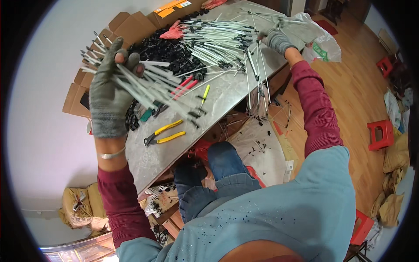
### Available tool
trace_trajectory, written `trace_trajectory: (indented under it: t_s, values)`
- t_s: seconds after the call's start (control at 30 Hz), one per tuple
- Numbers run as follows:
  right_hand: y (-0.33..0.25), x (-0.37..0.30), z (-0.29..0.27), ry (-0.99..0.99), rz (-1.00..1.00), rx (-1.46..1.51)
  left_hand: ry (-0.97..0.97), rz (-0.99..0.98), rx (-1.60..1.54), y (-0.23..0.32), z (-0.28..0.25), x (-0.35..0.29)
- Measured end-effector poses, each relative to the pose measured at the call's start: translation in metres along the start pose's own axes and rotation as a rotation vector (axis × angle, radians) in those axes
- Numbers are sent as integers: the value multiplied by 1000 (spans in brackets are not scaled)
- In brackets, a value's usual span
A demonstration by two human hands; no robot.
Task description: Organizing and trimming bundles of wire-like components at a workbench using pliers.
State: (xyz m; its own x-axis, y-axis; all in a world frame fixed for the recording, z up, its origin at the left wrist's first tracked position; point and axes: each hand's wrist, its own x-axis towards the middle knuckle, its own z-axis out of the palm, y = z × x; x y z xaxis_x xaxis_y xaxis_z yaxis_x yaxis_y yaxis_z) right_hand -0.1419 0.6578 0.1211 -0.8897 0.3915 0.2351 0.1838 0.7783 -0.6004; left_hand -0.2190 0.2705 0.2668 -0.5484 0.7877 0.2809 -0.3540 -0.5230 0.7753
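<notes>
My left hand (111, 91), in a grey knitted glove with bare fingertips, is raised over the table's left side. Its fingers close round a bundle of thin white rods (142, 89) with black ends, slightly blurred. At the far right of the table my right hand (279, 41), gloved alike, has its fingers drawn together; what they hold, if anything, I cannot make out. A large heap of white rods (218, 41) with black tips lies between the hands. Beside it spreads a pile of small black parts (159, 54). Several rods (257, 72) stick out over the table's near edge.
On the grey table (148, 163) lie yellow-handled pliers (163, 133), a red-handled tool (183, 87) and a yellow-green-handled tool (204, 97). Pinkish-red glove (173, 31) touches the heap. Cardboard boxes (76, 94) line the wall. A plastic bag (325, 41) and red stools (380, 134) are rightward.
</notes>
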Motion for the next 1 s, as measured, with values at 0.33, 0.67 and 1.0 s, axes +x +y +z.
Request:
trace_trajectory:
  t_s: [0.33,0.67,1.0]
  values:
    - [-10,-60,2,51,-328,-606,198,-100,249,9,32,-90]
    - [-12,-172,-93,245,-184,-424,215,-208,197,-17,25,-115]
    - [-127,-225,-30,-130,-35,632,271,-132,185,-80,42,-88]
